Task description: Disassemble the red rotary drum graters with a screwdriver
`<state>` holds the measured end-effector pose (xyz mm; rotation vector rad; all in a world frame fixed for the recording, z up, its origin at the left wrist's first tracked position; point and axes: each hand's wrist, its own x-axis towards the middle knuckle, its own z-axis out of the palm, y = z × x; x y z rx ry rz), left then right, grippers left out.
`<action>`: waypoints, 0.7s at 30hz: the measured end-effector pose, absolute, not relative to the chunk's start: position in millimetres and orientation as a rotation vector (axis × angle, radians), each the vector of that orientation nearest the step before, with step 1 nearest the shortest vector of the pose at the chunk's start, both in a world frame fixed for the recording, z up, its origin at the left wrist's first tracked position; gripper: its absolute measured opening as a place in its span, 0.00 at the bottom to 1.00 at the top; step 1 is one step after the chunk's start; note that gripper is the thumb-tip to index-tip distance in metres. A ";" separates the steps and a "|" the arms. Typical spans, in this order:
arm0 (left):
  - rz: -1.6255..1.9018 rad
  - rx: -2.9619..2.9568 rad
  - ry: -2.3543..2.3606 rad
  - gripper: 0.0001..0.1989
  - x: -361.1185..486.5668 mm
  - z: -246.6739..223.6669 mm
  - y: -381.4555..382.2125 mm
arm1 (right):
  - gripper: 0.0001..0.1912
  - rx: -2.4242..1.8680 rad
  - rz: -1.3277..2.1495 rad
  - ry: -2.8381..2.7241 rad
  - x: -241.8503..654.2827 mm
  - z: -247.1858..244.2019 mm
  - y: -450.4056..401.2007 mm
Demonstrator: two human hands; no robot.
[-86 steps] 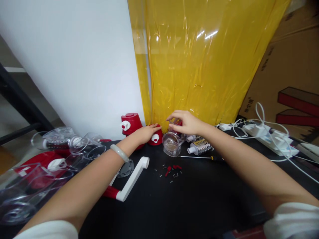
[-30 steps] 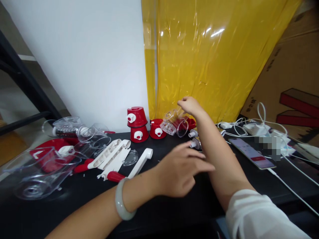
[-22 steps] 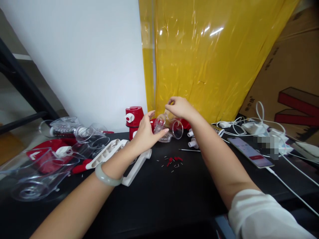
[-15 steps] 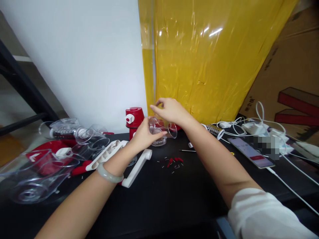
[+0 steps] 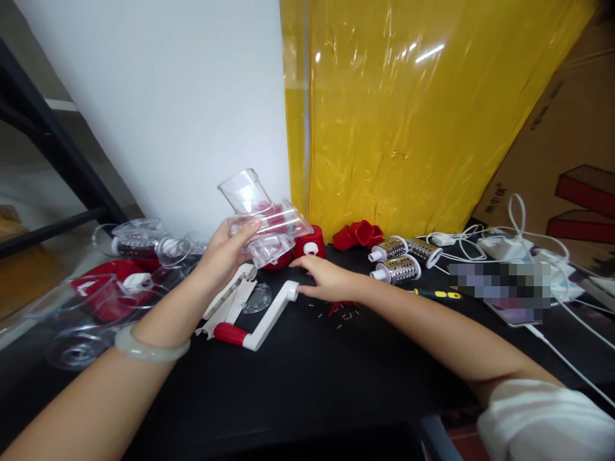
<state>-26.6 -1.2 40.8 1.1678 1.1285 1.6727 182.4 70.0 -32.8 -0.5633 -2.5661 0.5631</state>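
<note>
My left hand (image 5: 225,253) is wrapped round a clear plastic grater housing (image 5: 246,192), raised and tilted above the table. Reaching across from the other side, my right hand (image 5: 329,278) has its fingers apart and holds nothing. Its thumb lies close to the end of a white crank (image 5: 271,317) with a red grip (image 5: 231,333); whether they touch I cannot tell. A red grater body (image 5: 311,242) with a white knob stands just beyond those fingers. Beside the crank lie a clear round disc (image 5: 258,298) and white handle parts (image 5: 234,306).
Several metal grater drums (image 5: 398,269) lie at right, near red pieces (image 5: 358,235) and a yellow-black screwdriver (image 5: 438,294). Small screws (image 5: 339,326) are scattered mid-table. Clear and red parts (image 5: 106,298) crowd the left. A phone (image 5: 509,312) and white cables (image 5: 464,237) occupy the right.
My left hand has lifted the clear housing up and left and turned it. My right hand has come down from above the housing to beside the crank. The view has shifted slightly.
</note>
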 end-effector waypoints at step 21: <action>1.438 1.572 1.479 0.32 -38.6 10.7 -3.6 | 0.16 -0.649 0.386 -2.580 308.0 6.4 54.3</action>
